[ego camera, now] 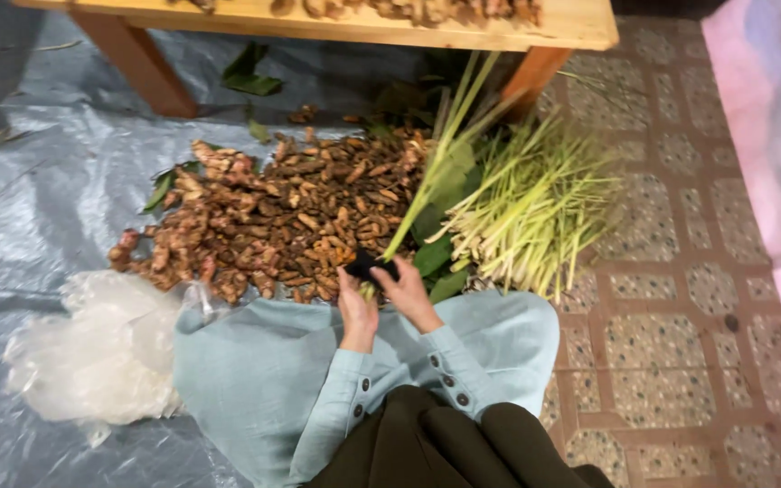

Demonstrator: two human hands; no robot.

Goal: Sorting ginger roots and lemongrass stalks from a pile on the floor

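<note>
My left hand (357, 312) and my right hand (410, 294) are close together above my lap, both closed around the base of a long green lemongrass stalk (431, 167). The stalk slants up and to the right, toward the table leg. A small black object (371, 266) sits at the fingertips of both hands; I cannot tell what it is. Just beyond my hands lies a wide pile of brown knobbly roots (273, 212). A heap of pale green lemongrass stalks (531, 208) lies to the right of it.
A grey plastic sheet (38, 181) covers the floor on the left, with crumpled clear plastic bags (92, 348) beside my knee. A wooden table (363, 27) stands behind the piles, with more roots on it. Patterned tiles (671, 298) and pink fabric (770, 126) are on the right.
</note>
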